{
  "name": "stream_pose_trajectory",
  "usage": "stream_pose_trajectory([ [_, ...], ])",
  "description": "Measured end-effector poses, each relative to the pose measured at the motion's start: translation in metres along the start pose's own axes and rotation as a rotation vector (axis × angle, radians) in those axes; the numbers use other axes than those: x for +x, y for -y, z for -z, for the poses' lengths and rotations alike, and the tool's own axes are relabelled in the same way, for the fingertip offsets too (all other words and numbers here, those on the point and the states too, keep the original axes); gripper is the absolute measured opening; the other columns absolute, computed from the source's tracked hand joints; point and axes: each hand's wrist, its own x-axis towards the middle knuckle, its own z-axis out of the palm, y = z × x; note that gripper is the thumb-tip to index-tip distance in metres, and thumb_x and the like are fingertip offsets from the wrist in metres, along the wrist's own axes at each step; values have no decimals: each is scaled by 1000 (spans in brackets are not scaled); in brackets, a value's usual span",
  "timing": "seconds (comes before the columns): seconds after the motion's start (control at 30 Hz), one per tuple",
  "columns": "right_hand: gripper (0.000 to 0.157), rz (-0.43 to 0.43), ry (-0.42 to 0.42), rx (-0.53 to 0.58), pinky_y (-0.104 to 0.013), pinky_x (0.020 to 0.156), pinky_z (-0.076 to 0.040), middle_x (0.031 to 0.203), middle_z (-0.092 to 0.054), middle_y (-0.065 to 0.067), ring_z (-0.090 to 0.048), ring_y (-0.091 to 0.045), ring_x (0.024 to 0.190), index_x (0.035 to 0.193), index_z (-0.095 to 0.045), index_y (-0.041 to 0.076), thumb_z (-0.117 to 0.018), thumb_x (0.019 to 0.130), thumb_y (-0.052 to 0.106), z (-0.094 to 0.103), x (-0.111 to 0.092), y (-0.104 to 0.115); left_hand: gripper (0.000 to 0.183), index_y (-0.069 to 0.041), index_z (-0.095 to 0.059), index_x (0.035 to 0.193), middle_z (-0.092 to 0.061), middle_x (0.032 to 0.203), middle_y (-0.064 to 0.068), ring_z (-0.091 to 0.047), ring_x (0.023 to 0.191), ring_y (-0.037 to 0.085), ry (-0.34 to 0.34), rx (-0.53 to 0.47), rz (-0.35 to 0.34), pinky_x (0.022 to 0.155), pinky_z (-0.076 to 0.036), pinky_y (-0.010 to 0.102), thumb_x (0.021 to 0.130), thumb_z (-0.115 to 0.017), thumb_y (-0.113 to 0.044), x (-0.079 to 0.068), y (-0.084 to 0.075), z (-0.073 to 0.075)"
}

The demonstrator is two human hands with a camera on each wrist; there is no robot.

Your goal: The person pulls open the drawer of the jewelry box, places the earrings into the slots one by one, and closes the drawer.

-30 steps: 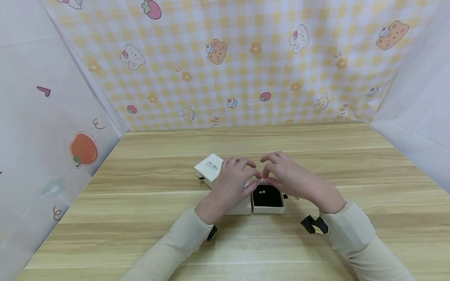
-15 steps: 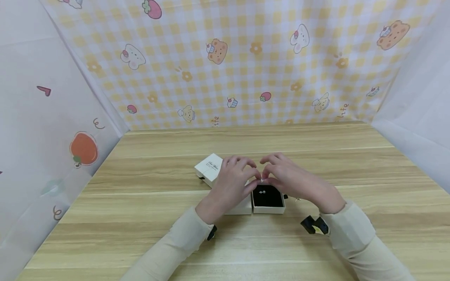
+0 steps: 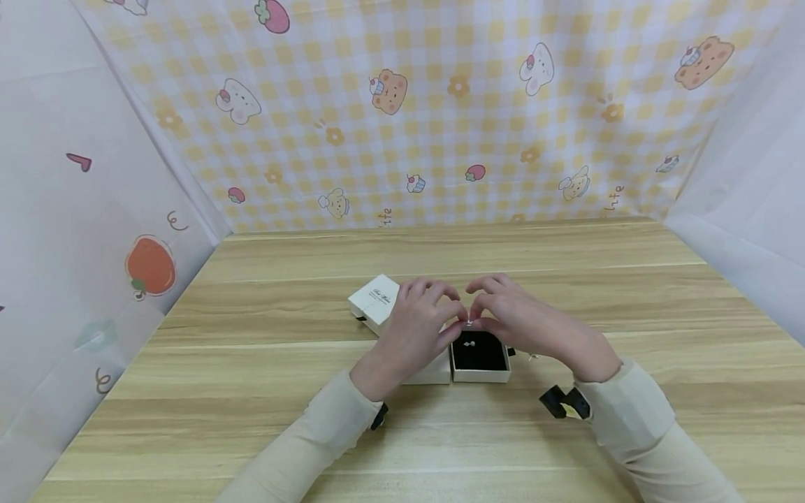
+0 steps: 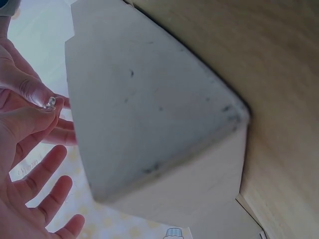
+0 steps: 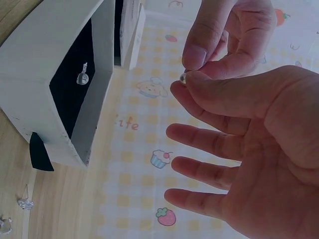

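Note:
Above the far edge of an open white jewelry box (image 3: 481,377), a small silver earring (image 5: 183,77) is pinched between thumb and index finger by both my left hand (image 3: 418,325) and my right hand (image 3: 518,318). The fingertips of the two hands meet around it and hide most of it. In the left wrist view the earring (image 4: 51,103) shows as a shiny bit at the thumb tips. My right hand's other fingers (image 5: 204,172) are spread. Inside the box, on black padding, sits another earring (image 5: 82,77) with a round stone.
A second white box (image 3: 430,374) stands beside the open one, partly under my left hand. Behind it lies a white box with printed lettering (image 3: 377,297). To the right, small silver earrings (image 5: 25,203) lie on the wooden table (image 3: 597,447). A black tab (image 5: 40,152) sticks out of the open box.
Both hands stay almost in place above the box. Only the silver earring between the fingertips has turned or shifted slightly.

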Motion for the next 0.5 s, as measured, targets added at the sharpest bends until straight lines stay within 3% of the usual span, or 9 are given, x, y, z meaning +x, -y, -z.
stream_pose_trajectory([
  [0.27,4,-3,-17,9,-49,94,-42,125,-53,-16,-42,-35,120,83,-64,12,-66,85,10,3,-1,0,5,-25,-68,82,-61,102,-5,-53,102,20,5,-11,23,90,-40,41,85,-66,-27,1,0,0],
  [0.5,5,9,-57,-2,-47,92,-43,127,-52,-15,-42,-34,119,84,-63,12,-67,85,14,4,-1,1,3,-23,-66,81,-62,102,-4,-54,102,21,-15,-92,84,90,-42,43,83,-68,-25,2,2,0],
])
